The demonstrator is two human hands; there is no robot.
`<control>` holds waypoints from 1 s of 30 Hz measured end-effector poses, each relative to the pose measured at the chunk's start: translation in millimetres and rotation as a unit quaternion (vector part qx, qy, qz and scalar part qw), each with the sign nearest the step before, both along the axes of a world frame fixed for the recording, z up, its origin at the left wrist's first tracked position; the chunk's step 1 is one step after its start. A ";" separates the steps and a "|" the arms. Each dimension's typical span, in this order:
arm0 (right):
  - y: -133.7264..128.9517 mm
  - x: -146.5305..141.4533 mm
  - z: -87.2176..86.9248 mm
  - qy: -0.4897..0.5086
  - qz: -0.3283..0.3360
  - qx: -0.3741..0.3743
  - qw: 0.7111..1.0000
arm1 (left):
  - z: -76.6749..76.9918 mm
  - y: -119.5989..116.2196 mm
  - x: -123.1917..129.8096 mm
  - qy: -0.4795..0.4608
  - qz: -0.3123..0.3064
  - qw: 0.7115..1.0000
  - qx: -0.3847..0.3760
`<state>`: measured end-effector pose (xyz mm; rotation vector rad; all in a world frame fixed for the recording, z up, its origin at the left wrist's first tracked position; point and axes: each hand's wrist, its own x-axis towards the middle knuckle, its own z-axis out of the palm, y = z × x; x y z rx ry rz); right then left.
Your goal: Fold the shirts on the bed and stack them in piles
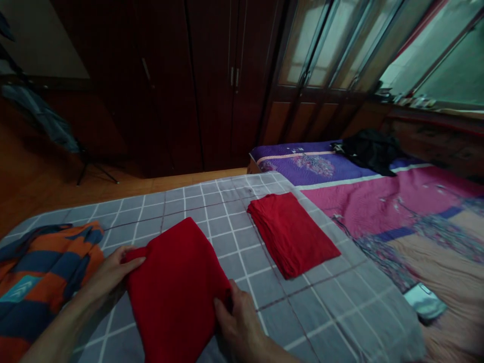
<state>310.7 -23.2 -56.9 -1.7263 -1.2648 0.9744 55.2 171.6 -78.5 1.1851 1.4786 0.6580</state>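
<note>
A bright red cloth (176, 287), partly folded, is spread between my two hands over the grey checked bedspread (227, 237). My left hand (123, 267) pinches its upper left corner between thumb and fingers. On the opposite side, my right hand (238, 312) grips the right edge, where a small dark gap shows in the fabric. What kind of garment or cloth it is, I cannot tell. Another red cloth (293, 234) lies folded flat to the right, apart from both hands. Beside my left forearm rests an orange and blue striped garment (49, 267).
To the right stretches a bed with a purple, pink and beige cover (355, 196), bearing a black garment (372, 148) and a pale flat object (425, 301). Dark wooden wardrobes (212, 91) line the back. A black stand (88, 161) is on the floor at left.
</note>
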 end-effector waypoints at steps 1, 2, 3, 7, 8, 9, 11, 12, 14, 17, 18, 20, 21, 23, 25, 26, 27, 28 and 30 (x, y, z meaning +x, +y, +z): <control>-0.1 3.4 0.7 0.041 -0.010 0.017 0.999 | 3.9 -1.6 3.7 -0.054 0.014 0.998 -0.038; -0.2 7.2 1.5 0.081 -0.020 0.036 0.996 | 8.9 -3.1 8.2 -0.100 0.016 0.992 -0.078; -0.3 11.4 2.5 0.119 -0.029 0.055 0.991 | 14.8 -4.4 14.1 -0.134 0.009 0.984 -0.116; -3.4 35.1 9.8 0.231 -0.073 0.083 0.967 | 43.8 -9.9 55.3 -0.207 -0.047 0.960 -0.180; -5.5 43.4 13.0 0.242 -0.096 0.086 0.962 | 51.2 -11.1 69.8 -0.217 -0.062 0.958 -0.175; -8.2 52.8 16.9 0.247 -0.120 0.091 0.957 | 58.1 -11.8 85.4 -0.224 -0.073 0.958 -0.165; -15.5 75.0 26.6 0.245 -0.167 0.112 0.949 | 70.3 -11.7 118.3 -0.241 -0.100 0.955 -0.145; -19.7 87.6 32.3 0.239 -0.187 0.127 0.944 | 75.3 -10.6 135.2 -0.256 -0.123 0.949 -0.139; -28.0 114.6 43.4 0.228 -0.215 0.153 0.937 | 83.1 -6.5 169.5 -0.295 -0.177 0.930 -0.131; -36.7 157.2 53.5 0.213 -0.271 0.187 0.920 | 90.6 3.8 222.9 -0.345 -0.242 0.901 -0.105; -38.1 171.3 53.7 0.211 -0.297 0.193 0.911 | 92.1 7.8 241.5 -0.359 -0.257 0.893 -0.092; -38.7 198.4 48.3 0.213 -0.345 0.206 0.890 | 93.6 16.1 279.4 -0.379 -0.284 0.878 -0.070; -38.0 210.8 42.8 0.215 -0.363 0.213 0.882 | 93.2 19.9 298.3 -0.382 -0.290 0.875 -0.063; -35.7 231.3 27.6 0.213 -0.386 0.226 0.869 | 88.8 26.3 333.9 -0.376 -0.289 0.879 -0.049; -32.8 244.4 9.3 0.218 -0.407 0.225 0.858 | 78.4 30.6 364.3 -0.357 -0.279 0.891 -0.035; -31.4 247.9 0.3 0.225 -0.419 0.219 0.852 | 70.8 32.1 376.6 -0.342 -0.270 0.900 -0.027; -30.1 249.6 -8.0 0.232 -0.430 0.211 0.846 | 61.8 33.1 386.6 -0.325 -0.259 0.909 -0.020; -29.0 249.8 -15.0 0.238 -0.439 0.204 0.842 | 51.8 34.0 394.3 -0.305 -0.249 0.919 -0.013; -27.7 247.9 -24.2 0.240 -0.444 0.198 0.840 | 31.2 35.8 403.3 -0.265 -0.228 0.937 0.003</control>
